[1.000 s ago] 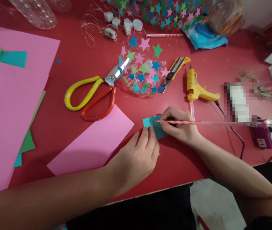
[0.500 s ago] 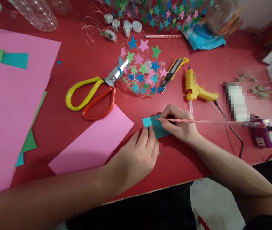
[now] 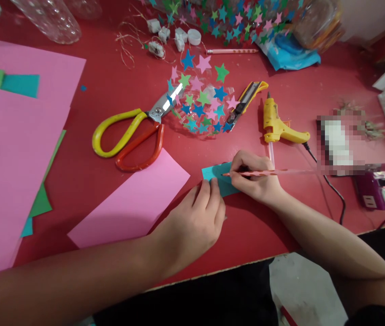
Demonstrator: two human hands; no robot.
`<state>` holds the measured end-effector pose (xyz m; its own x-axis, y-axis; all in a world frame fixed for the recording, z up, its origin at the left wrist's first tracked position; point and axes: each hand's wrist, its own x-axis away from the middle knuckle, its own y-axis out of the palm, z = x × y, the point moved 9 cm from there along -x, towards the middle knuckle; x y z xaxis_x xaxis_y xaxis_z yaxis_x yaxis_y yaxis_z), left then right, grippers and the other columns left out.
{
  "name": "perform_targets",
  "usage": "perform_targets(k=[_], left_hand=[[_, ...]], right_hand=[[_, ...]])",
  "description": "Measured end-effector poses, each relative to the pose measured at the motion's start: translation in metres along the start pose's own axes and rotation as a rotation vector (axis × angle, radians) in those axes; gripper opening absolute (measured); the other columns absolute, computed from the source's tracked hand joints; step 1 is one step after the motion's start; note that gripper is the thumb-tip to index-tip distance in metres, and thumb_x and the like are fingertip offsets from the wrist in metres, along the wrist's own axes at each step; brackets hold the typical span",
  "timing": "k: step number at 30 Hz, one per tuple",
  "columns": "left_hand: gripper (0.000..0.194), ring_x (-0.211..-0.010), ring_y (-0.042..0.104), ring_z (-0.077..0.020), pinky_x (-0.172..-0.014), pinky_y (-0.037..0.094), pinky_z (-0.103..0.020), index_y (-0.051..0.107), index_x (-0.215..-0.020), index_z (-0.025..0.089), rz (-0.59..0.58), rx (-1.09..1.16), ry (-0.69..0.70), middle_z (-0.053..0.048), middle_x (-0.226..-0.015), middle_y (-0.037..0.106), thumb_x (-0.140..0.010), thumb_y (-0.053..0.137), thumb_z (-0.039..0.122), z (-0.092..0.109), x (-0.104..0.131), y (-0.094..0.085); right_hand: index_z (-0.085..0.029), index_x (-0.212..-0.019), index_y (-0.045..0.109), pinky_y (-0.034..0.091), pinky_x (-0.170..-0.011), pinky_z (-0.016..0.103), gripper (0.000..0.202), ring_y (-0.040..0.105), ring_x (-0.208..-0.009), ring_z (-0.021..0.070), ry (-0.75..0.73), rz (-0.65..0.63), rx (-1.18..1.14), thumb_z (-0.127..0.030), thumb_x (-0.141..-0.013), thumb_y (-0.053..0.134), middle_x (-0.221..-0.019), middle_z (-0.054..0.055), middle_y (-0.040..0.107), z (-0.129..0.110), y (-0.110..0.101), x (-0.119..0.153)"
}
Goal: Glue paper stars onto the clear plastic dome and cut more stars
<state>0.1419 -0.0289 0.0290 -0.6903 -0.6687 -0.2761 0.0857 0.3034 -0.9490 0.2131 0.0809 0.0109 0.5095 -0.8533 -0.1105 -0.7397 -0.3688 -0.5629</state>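
A small turquoise piece of paper (image 3: 228,186) lies on the red table. My left hand (image 3: 195,213) rests on its lower left part, fingertips pressing it down and fingers loosely bent; the thumb is mostly hidden. My right hand (image 3: 255,179) is closed around a pink patterned pencil (image 3: 256,173), whose tip is at the paper's surface. Left of my left hand is a pink paper rectangle (image 3: 131,203). Beyond it lie scissors (image 3: 158,111) with one yellow and one red handle, the red one overlapping the pink paper's far edge.
Behind my hands stands a clear rounded object covered in paper stars (image 3: 204,97), beside a yellow box cutter (image 3: 246,102). To the right are a yellow glue gun (image 3: 273,122) with a cord and a purple power socket block (image 3: 370,190). Large pink sheets (image 3: 16,158) cover the left side.
My right hand has shifted slightly right, and the pencil tip has moved a little down and right across the turquoise paper. My left hand stays in place.
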Motion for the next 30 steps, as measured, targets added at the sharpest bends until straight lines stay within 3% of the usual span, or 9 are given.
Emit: perform_targets(k=[17, 30], left_hand=[[0.036, -0.104, 0.070, -0.0335, -0.083, 0.058, -0.038, 0.065, -0.112, -0.006, 0.010, 0.004, -0.004, -0.028, -0.114, 0.070, -0.093, 0.055, 0.022, 0.0012, -0.0007, 0.0012], [0.035, -0.103, 0.070, -0.0335, -0.082, 0.059, -0.038, 0.066, -0.111, -0.005, 0.013, 0.007, -0.002, -0.027, -0.115, 0.070, -0.091, 0.057, 0.022, -0.0002, 0.0008, -0.0008]], right_hand=[[-0.018, -0.076, 0.058, 0.041, -0.051, 0.020, 0.010, 0.053, -0.058, 0.0082, -0.036, -0.056, -0.008, -0.021, -0.085, 0.059, -0.067, -0.002, 0.061, -0.0030, 0.0085, 0.0010], [-0.019, -0.073, 0.054, 0.038, -0.050, 0.020, 0.010, 0.049, -0.055, 0.0075, -0.045, 0.010, 0.028, -0.015, -0.081, 0.057, -0.063, -0.004, 0.056, -0.0040, 0.0042, 0.0014]])
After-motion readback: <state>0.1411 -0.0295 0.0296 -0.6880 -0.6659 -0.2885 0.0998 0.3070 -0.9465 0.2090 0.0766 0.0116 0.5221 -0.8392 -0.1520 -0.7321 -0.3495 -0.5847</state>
